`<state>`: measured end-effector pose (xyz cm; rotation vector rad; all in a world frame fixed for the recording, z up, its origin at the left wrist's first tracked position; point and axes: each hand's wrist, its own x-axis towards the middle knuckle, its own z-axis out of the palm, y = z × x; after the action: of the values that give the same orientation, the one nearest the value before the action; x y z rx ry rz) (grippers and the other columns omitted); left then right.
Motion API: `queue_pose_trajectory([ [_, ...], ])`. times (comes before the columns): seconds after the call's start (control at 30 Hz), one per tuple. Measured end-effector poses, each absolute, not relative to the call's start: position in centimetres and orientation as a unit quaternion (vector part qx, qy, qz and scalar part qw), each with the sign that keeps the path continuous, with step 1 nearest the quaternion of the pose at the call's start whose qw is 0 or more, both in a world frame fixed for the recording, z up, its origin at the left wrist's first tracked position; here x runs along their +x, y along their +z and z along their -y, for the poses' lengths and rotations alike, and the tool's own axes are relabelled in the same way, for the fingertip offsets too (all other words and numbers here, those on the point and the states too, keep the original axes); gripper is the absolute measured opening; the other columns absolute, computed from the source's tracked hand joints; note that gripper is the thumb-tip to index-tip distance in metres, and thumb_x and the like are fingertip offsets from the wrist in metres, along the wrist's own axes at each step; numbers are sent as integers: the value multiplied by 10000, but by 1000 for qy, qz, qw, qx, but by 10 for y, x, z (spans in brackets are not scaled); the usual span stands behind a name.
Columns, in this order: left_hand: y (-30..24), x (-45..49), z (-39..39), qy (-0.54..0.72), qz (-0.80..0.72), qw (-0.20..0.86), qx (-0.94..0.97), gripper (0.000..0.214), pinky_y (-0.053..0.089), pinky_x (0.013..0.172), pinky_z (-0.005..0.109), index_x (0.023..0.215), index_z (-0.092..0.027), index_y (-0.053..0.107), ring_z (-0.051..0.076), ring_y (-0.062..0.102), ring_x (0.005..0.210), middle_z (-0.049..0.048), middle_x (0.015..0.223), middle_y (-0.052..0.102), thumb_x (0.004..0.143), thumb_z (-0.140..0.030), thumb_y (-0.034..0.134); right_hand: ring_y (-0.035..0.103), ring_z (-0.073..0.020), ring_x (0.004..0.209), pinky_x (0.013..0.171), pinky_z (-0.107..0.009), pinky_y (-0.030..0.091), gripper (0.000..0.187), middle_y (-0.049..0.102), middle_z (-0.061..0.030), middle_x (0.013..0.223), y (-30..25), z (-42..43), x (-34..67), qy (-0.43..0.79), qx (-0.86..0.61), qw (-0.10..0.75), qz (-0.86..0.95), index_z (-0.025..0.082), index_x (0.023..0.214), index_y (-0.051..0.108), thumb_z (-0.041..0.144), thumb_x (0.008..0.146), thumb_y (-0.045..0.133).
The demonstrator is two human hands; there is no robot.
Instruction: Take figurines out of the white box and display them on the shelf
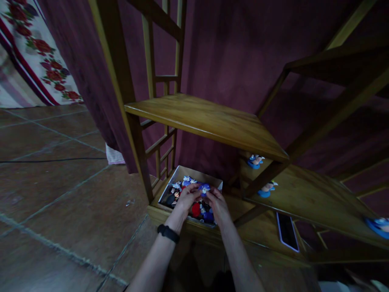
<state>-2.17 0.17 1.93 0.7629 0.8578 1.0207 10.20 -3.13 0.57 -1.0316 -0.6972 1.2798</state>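
Observation:
Between my two hands is a small blue-purple figurine, held just above an open cardboard box. My left hand grips its left side with closed fingers, and a dark band circles that wrist. On the other side, the fingers of my right hand pinch the figurine's right edge. Inside the box lie several small figurines in blue, red, black and white, among them a red one and a blue one. My hands hide part of the contents.
The box stands on the bottom board of a wooden shelf unit. Figurines on blue bases stand on the shelf at right. A phone lies on the lower board. Behind hangs a purple curtain; tiled floor spreads left.

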Motion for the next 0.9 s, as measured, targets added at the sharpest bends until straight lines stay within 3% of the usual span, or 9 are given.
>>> queue_pose_trajectory([
  [0.13,17,-15,2,474,-427,687,349,316,430,540,198,847,-149,644,85,536,543,-36,585,563,579,-275,753,628,-157,777,758,-312,516,284,681,-2,879,6,33,100,583,-464,617,255,209,829,656,326,589,751],
  [0.37,11,-11,0,466,-447,667,373,240,419,534,210,808,-159,630,92,524,515,-37,586,569,610,-257,724,643,-149,711,722,-300,527,278,693,-2,844,0,34,104,612,-457,605,227,203,834,658,278,588,764],
  [0.47,10,-10,1,468,-468,578,477,128,433,617,237,786,-174,640,135,560,609,-12,634,600,661,-188,663,649,-153,756,727,-285,522,280,698,-9,875,-2,34,104,627,-452,590,235,204,848,659,283,600,760],
  [0.57,12,-10,6,436,-496,450,601,150,424,739,280,844,-189,654,193,593,754,41,752,639,713,-145,596,646,-148,764,699,-264,517,285,699,-3,864,-2,35,103,623,-454,594,229,206,845,658,288,594,765],
  [0.9,21,-5,28,254,-534,172,788,313,407,789,349,1136,-135,533,257,575,890,167,947,598,868,-201,386,619,-122,615,558,-221,481,195,671,38,674,-3,35,102,614,-461,611,193,207,716,608,207,576,743],
])
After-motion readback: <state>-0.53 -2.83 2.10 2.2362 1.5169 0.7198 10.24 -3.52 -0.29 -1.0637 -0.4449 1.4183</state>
